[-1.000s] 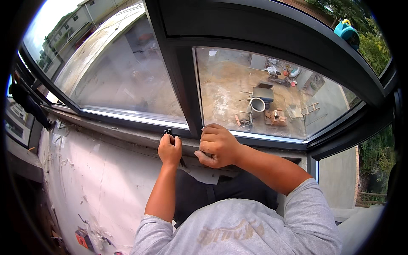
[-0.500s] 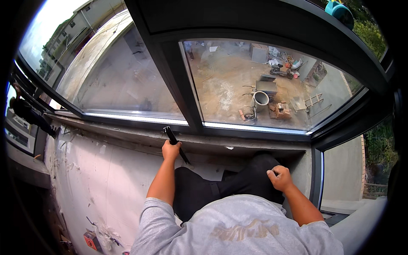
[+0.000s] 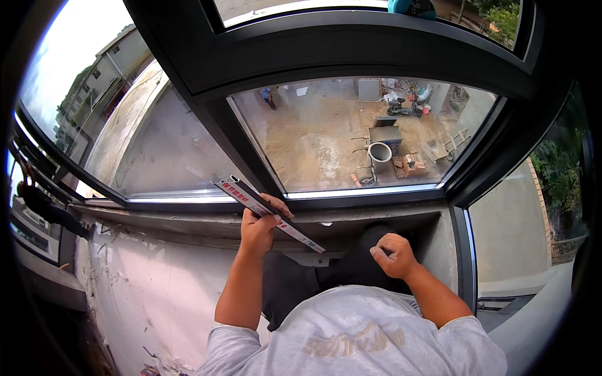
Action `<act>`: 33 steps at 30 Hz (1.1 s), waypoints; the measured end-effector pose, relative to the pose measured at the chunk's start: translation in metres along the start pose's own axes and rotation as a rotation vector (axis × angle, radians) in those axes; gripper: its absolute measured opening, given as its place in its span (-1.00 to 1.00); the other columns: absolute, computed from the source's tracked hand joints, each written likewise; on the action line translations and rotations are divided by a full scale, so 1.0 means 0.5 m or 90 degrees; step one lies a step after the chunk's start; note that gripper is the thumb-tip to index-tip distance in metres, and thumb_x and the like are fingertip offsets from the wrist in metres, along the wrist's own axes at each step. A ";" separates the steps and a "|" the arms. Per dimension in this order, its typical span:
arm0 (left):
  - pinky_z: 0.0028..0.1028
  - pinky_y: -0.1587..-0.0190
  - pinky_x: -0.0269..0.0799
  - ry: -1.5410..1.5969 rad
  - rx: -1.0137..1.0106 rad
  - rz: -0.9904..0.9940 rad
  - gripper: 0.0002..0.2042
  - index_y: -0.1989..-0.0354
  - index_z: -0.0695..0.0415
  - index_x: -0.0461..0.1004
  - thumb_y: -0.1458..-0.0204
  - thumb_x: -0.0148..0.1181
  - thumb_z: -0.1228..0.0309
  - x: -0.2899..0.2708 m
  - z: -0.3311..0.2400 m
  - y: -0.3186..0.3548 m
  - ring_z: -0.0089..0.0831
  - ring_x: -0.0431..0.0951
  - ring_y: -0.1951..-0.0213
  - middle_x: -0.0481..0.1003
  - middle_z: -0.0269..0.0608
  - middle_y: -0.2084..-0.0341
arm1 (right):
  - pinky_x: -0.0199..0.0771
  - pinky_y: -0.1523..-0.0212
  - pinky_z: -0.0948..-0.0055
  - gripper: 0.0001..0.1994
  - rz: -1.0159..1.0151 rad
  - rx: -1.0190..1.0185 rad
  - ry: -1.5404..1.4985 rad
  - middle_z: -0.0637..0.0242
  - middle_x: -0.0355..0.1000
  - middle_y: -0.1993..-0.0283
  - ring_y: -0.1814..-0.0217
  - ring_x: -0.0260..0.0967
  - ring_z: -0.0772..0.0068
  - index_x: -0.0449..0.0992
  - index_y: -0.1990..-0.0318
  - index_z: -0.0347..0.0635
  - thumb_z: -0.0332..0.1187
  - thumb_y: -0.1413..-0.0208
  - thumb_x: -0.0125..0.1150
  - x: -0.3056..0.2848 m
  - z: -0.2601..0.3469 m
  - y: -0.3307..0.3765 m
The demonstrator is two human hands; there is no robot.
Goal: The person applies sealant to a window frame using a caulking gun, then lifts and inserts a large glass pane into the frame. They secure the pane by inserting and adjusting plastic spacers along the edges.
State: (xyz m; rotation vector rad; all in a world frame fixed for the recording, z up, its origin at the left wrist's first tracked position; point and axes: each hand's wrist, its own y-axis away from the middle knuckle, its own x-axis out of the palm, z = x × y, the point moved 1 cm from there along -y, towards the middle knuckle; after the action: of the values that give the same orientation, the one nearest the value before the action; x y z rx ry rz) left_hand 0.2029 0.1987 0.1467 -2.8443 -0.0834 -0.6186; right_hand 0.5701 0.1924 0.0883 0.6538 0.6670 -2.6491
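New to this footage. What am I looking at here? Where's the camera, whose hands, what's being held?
No machine here: a person works with bare hands, and the single picture comes from a wide fisheye camera worn on the head, looking down. That is why the straight window frame looks curved. The grey shirt at the bottom is the wearer's own, with both forearms coming up from it. The left hand grips a long flat strip with a pale printed face, held slanted in front of the concrete sill. The right hand is loosely curled near the dark trouser knee; nothing shows in it. Through the glass you see a yard far below with a bucket and clutter.
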 end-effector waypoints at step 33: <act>-0.36 0.13 0.76 -0.033 0.021 -0.076 -0.87 0.13 0.27 0.48 -0.18 0.09 0.66 0.279 -0.044 -0.069 -0.36 0.70 0.22 0.62 0.03 0.14 | 0.59 0.22 0.13 -0.64 -0.016 0.308 0.143 0.08 0.61 0.36 0.28 0.61 -0.06 0.60 0.22 -0.13 -0.06 -0.02 0.50 -0.171 -0.003 0.173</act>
State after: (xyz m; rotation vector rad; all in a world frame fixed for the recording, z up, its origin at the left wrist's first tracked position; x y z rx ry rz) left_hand 0.3174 0.2281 0.2315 -2.8389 -0.2706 -0.5621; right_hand 0.6783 0.1380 0.0993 1.0888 0.0753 -2.8023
